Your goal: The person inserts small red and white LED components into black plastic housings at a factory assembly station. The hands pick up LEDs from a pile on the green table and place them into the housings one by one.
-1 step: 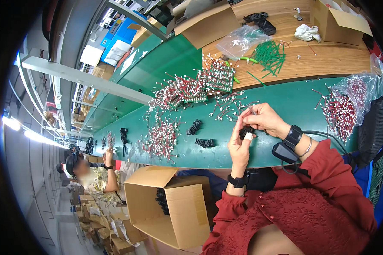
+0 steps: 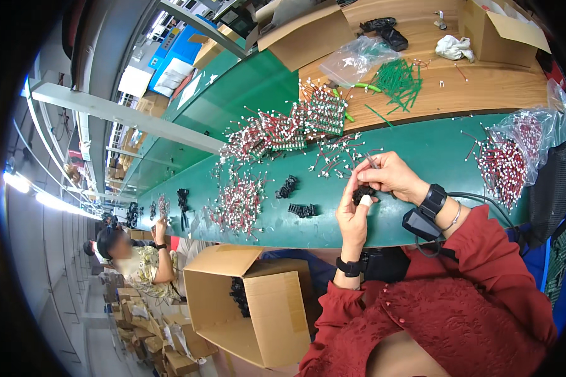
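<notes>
My left hand (image 2: 352,217) is closed around a small black part (image 2: 361,194), most of it covered by fingers; the thumb has a white tip covering. Right above it, my right hand (image 2: 388,176) pinches a thin grey tool (image 2: 372,162), whose lower end is hidden at the black part. On the green table to the left lie two black clusters of parts, one upper (image 2: 287,187) and one lower (image 2: 302,210). Beyond them spreads a loose pile of red wires with white connectors (image 2: 240,202). Green circuit boards with wires attached (image 2: 324,116) are stacked farther back.
A bagged heap of red wires (image 2: 504,164) sits at the right. Green strips (image 2: 401,85) and a clear plastic bag (image 2: 363,60) rest on the wooden surface behind. An open cardboard box (image 2: 277,314) stands below the table edge. A co-worker (image 2: 138,261) is at the far left.
</notes>
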Tool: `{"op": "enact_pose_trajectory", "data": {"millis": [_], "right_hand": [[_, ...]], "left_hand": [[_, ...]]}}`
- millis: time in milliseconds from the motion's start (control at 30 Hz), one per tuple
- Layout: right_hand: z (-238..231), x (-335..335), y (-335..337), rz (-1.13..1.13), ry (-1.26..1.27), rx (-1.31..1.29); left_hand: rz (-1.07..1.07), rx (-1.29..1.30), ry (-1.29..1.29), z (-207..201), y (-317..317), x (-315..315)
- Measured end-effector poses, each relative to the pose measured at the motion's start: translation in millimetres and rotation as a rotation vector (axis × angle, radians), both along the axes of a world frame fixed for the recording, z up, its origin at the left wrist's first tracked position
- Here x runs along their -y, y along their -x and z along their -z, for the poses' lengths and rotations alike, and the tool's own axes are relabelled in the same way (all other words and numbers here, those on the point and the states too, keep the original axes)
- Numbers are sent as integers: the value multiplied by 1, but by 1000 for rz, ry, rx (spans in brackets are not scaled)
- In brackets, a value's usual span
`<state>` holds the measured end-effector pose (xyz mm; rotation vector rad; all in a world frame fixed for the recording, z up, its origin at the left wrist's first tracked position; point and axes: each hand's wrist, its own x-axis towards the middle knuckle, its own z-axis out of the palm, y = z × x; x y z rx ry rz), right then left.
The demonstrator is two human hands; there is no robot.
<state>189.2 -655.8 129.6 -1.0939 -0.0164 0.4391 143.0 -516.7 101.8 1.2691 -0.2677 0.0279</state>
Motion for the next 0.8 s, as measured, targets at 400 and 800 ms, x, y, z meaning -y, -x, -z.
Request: {"op": "enact_pose_trajectory", "data": {"millis": [400, 800], "right_hand": [[-13, 2, 4, 11, 45, 143], [-5, -7, 8, 65, 242, 629]], "left_hand": [[91, -154, 539, 9, 1, -20], [145, -281, 640, 11, 0, -24]]}}
